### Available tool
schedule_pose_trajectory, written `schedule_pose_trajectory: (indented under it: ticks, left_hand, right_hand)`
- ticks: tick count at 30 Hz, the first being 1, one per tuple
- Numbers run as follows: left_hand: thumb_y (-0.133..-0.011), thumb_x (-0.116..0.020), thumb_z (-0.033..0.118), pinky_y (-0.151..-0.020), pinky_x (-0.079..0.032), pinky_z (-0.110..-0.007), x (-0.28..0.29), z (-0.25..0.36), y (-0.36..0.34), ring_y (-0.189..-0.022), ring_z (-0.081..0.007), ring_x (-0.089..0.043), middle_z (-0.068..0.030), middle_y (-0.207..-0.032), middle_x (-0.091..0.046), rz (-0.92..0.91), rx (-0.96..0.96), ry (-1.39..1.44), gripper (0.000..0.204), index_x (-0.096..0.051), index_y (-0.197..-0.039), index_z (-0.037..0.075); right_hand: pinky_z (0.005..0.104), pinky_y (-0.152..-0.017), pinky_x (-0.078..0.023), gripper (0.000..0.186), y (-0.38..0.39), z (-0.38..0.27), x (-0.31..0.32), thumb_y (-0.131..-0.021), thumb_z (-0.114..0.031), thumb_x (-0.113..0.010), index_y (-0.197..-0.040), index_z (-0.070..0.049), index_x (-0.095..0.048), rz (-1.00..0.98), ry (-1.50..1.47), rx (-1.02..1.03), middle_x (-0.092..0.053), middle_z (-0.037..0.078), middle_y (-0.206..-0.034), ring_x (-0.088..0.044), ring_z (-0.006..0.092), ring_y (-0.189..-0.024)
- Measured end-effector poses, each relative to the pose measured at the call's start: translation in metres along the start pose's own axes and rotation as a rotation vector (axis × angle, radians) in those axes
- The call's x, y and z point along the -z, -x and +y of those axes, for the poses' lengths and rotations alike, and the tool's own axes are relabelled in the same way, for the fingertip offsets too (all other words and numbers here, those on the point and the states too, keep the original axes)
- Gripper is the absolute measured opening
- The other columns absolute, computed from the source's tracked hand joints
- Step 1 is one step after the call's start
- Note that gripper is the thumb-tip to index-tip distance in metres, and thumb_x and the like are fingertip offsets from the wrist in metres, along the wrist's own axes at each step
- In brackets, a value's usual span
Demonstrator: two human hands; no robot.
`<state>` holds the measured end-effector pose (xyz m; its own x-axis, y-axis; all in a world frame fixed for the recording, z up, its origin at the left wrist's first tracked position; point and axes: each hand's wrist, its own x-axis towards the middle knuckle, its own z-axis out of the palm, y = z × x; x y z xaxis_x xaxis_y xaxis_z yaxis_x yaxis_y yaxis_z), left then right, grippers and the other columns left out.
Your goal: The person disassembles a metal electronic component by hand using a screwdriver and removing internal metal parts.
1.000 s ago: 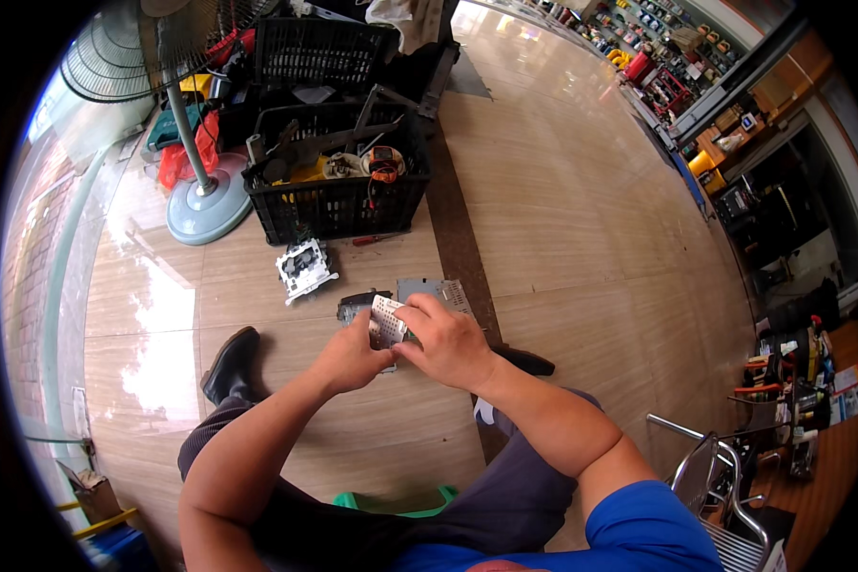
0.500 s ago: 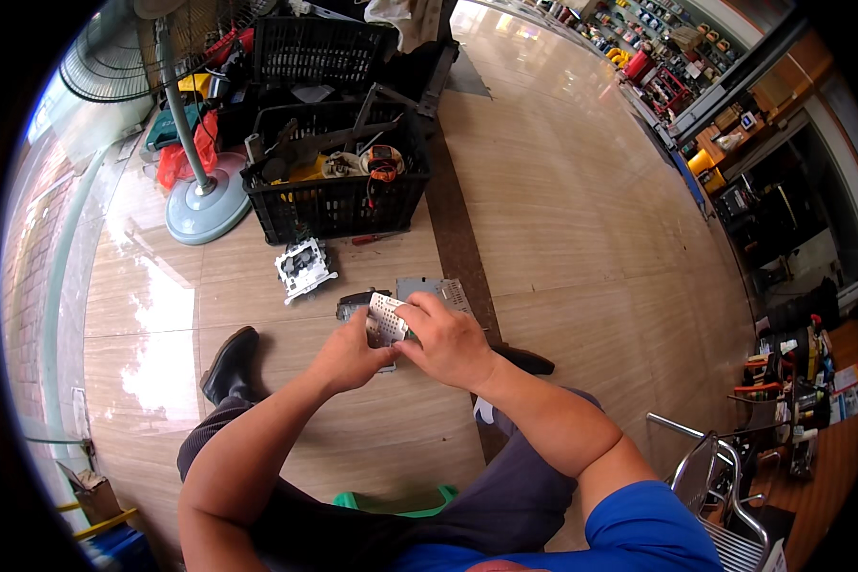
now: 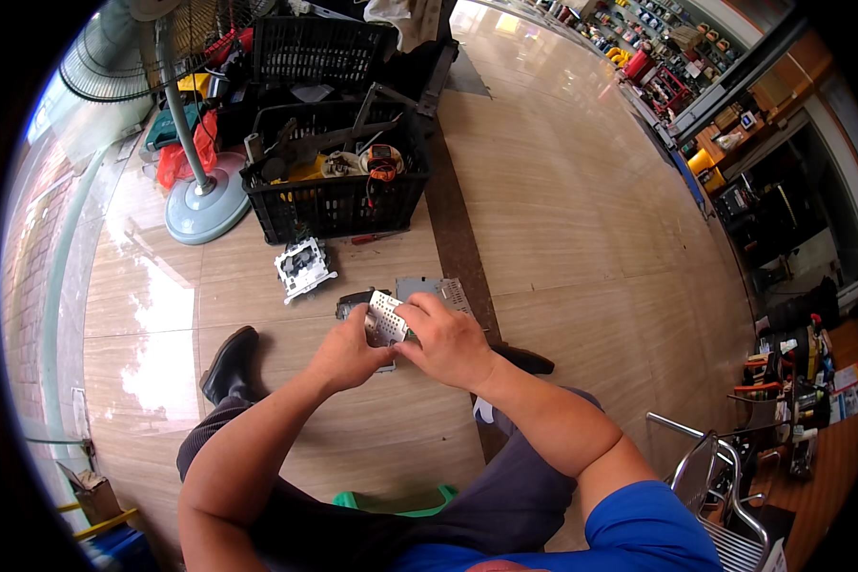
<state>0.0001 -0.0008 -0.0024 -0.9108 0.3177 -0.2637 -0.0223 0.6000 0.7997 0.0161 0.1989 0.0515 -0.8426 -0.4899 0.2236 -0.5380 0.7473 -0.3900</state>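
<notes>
Between my two hands is a small perforated metal cover (image 3: pixel 385 318), pale silver with rows of holes. My left hand (image 3: pixel 345 353) grips its left side, thumb and fingers closed on the edge. On the other side my right hand (image 3: pixel 448 341) pinches the right and lower edge, both thumbs nearly meeting at the bottom. Below and behind the cover lie a dark part (image 3: pixel 353 300) and a grey metal plate (image 3: pixel 423 285) on the floor, both partly hidden by my hands. A white plastic frame with dark parts (image 3: pixel 305 271) rests farther left.
A black crate (image 3: pixel 338 205) of tools stands ahead, with a red-handled screwdriver (image 3: pixel 372 237) before it. Left of it is a fan's round base (image 3: pixel 208 214). A green stool (image 3: pixel 419 507) is under me; a metal chair (image 3: pixel 715 477) stands at right.
The perforated cover has tilted very slightly between my fingers. Both hands keep their hold and place, and the things on the floor stay put.
</notes>
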Motion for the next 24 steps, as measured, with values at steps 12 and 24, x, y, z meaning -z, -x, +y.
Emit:
schedule_pose_trajectory:
  ticks: [12, 24]
  left_hand:
    - [-0.079, -0.084, 0.032, -0.086, -0.056, -0.042, 0.0013, 0.0023, 0.0007, -0.097, -0.0367, -0.072, -0.0273, -0.104, -0.071, -0.013, -0.006, -0.007, 0.087, -0.041, -0.142, -0.009]
    - [-0.08, -0.083, 0.034, -0.086, -0.055, -0.044, 0.0018, 0.0022, 0.0016, -0.098, -0.0379, -0.071, -0.0271, -0.103, -0.072, -0.022, -0.007, -0.038, 0.088, -0.039, -0.144, -0.008]
  right_hand:
    - [0.0418, -0.081, -0.058, 0.052, 0.0006, 0.0009, -0.0002, -0.079, -0.02, -0.081, -0.124, -0.007, -0.058, -0.033, 0.007, -0.016, -0.06, 0.016, -0.122, -0.069, 0.0344, -0.098]
    - [0.0423, -0.082, -0.058, 0.054, 0.0003, -0.0008, 0.0015, -0.08, -0.021, -0.081, -0.126, -0.007, -0.057, -0.065, -0.002, -0.035, -0.06, 0.015, -0.122, -0.069, 0.0343, -0.099]
